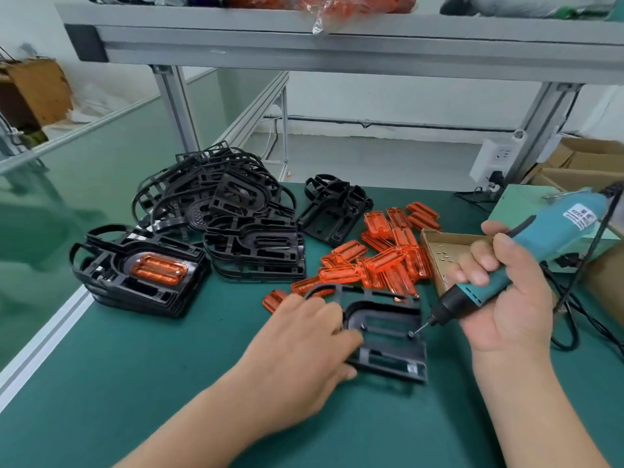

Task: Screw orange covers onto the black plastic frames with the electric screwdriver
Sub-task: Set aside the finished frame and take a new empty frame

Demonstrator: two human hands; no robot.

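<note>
Head view: a black plastic frame (388, 361) is being held flat on the green bench mat (169, 383) by the left hand (304, 342), its fingers curled over the frame's left side and its thumb tucked at the near edge. The electric screwdriver (547, 231) is being gripped by the right hand (499, 298), fingers wrapped round the teal barrel. Its bit is being tilted down onto a screw post at the right of the frame's oval recess. Just behind the frame, loose orange covers (388, 261) are being kept in a heap, with a cardboard tray of screws (449, 244) behind and right of the frame. Well left of the frame, a stack of frames (111, 285) is being topped by a fitted orange cover (158, 268). A tangle of bare frames (216, 204) is lying behind that.
</note>
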